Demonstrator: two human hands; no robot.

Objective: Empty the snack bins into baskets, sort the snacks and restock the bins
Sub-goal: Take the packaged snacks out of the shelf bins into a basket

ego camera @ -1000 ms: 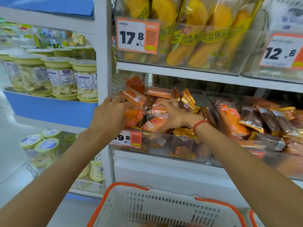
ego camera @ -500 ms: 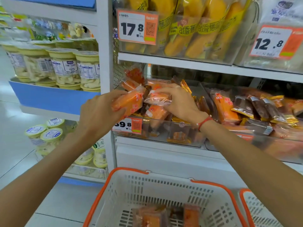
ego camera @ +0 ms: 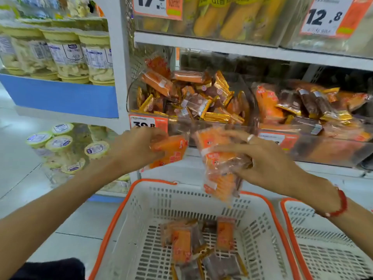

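My left hand [ego camera: 133, 148] grips an orange snack packet [ego camera: 171, 150] just in front of the clear snack bin [ego camera: 212, 126]. My right hand [ego camera: 264, 160] holds a bunch of orange packets [ego camera: 220, 168] that hang down over the white basket with an orange rim [ego camera: 153, 201]. Several orange and brown packets [ego camera: 201, 243] lie on the basket's floor. The bin on the shelf holds a heap of orange and gold-edged packets [ego camera: 193, 98].
A second clear bin [ego camera: 327, 146] of orange and brown snacks stands to the right. A second white basket [ego camera: 323, 239] sits at the lower right. Yellow-lidded tubs [ego camera: 68, 55] fill the blue shelf at left, more tubs [ego camera: 58, 142] below. Bagged yellow snacks and price tags [ego camera: 331, 17] are on the upper shelf.
Both hands have drawn out of the bin with packets and come down toward the basket. The view has tilted down, showing more of the basket and its contents.
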